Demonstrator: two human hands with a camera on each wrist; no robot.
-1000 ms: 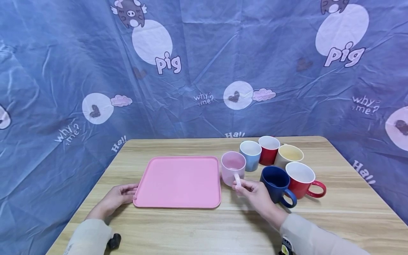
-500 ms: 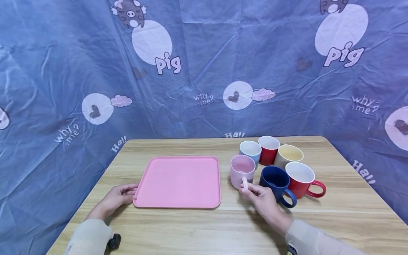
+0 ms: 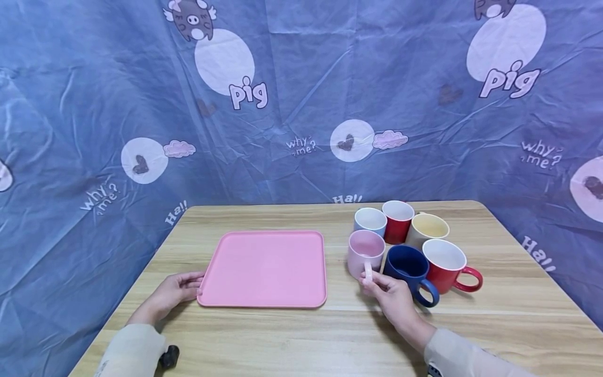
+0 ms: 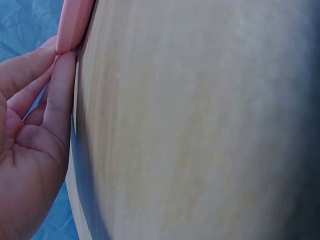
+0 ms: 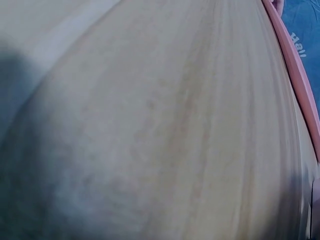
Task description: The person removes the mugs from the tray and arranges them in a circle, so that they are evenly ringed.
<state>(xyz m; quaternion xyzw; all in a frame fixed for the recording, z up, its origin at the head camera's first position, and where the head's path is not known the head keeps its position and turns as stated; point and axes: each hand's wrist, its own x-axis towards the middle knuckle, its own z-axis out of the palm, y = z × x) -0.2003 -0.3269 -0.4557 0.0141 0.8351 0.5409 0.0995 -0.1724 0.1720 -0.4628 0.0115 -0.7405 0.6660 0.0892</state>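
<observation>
My right hand [image 3: 394,301] pinches the handle of a pale pink mug [image 3: 360,262], which stands upright in front of a light blue mug [image 3: 370,220]. Close on its right is a dark blue mug [image 3: 406,264]. Over on the left, my left hand [image 3: 176,293] holds the left edge of a pink rectangular tray [image 3: 261,269]. In the left wrist view, the fingertips of that left hand [image 4: 37,115] meet the tray's rim [image 4: 74,25]. Only a sliver of the right hand [image 5: 316,205] enters the right wrist view, and the mug is not visible there.
A red mug [image 3: 397,228] and a beige mug [image 3: 424,230] stand at the back right. Another red mug [image 3: 443,269], its handle pointing right, sits beside the dark blue one. Everything rests on a wooden table [image 3: 282,335] before a blue printed curtain [image 3: 301,104].
My right hand has moved the pink mug to the right, away from the tray, bringing it closer to the dark blue mug. The left hand and the tray have stayed put.
</observation>
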